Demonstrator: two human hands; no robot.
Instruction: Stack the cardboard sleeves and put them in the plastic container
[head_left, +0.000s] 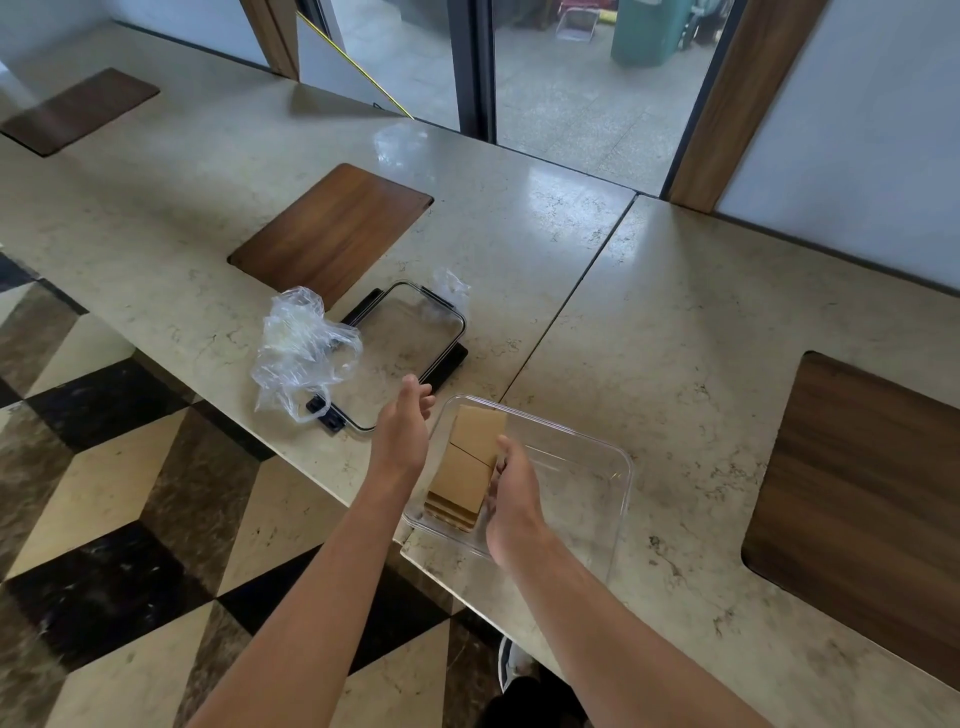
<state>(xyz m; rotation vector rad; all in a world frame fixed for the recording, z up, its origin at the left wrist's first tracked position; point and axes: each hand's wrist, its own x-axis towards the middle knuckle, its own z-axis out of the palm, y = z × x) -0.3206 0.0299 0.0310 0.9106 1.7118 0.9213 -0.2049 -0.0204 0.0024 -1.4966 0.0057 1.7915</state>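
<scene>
The right hand grips the brown cardboard sleeve stack, seating it in the clear plastic container; the slack, empty left hand hovers beside it, so letting go likely comes next.

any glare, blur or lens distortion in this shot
Head view: window glare on the counter beyond the container; wide-angle bending at the edges; left hand slightly motion-blurred, right hand on the sleeves sharper; clear lid hard to read.

Café or lobby, long marble counter, inset wooden panels, patterned stone floor
</scene>
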